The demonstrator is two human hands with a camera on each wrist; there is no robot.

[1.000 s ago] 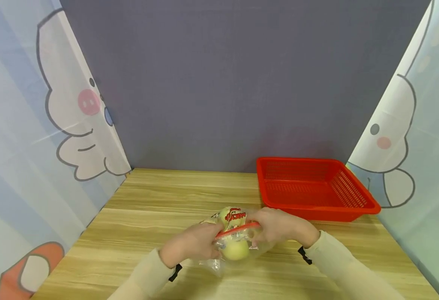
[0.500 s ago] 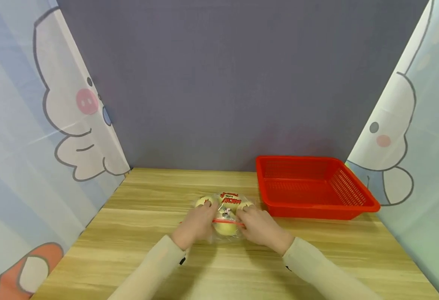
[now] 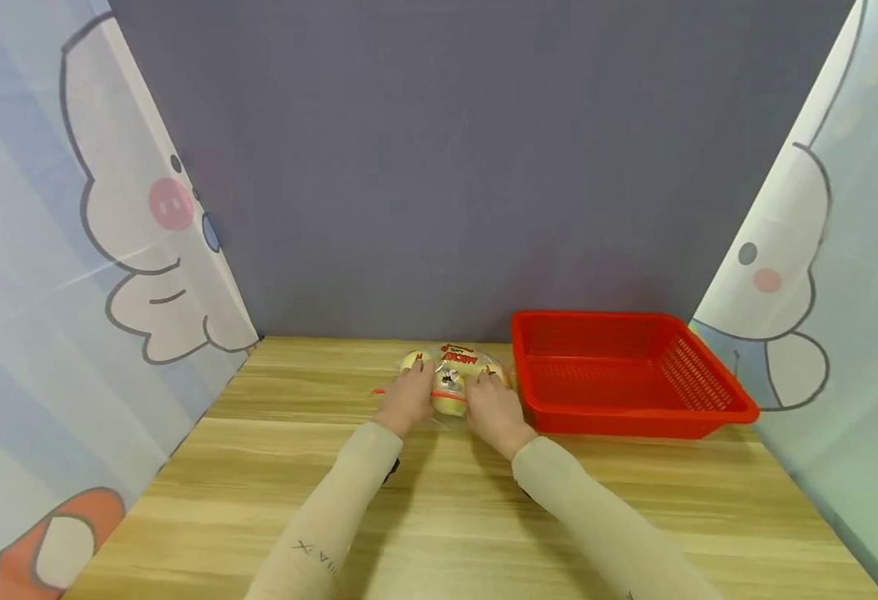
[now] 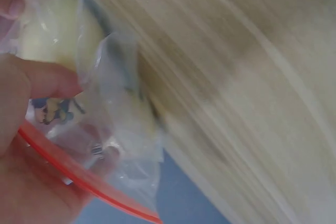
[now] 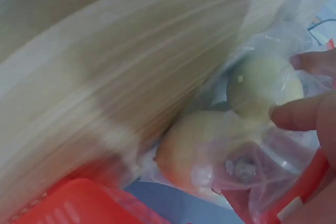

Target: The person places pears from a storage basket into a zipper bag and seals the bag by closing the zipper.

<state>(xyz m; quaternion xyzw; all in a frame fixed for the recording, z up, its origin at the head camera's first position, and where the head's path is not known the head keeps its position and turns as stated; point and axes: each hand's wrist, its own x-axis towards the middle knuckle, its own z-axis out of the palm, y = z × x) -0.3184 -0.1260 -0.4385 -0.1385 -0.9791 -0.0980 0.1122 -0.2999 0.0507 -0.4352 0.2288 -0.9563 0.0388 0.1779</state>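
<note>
A clear plastic zip bag (image 3: 459,357) with red lettering and a red closure strip (image 3: 449,397) lies near the back of the table. Inside are several round, pale yellow fruits (image 5: 260,85), whose kind I cannot tell. My left hand (image 3: 407,402) grips the bag's left side, its thumb (image 4: 50,78) against the plastic in the left wrist view. On the opposite side my right hand (image 3: 496,412) holds the bag, with a thumb (image 5: 299,115) pressed near one fruit. The fingers' undersides are partly hidden in the head view.
A red perforated plastic basket (image 3: 634,422) stands at the back right, just beside the bag. Behind the wood-grain table (image 3: 439,525) rises a grey panel (image 3: 439,167). Cartoon-print curtains (image 3: 26,333) hang at both sides.
The bag has moved away from me toward the back of the table, both hands going with it. A second ago the hands were nearer, at the bag's red strip; now they hold its sides.
</note>
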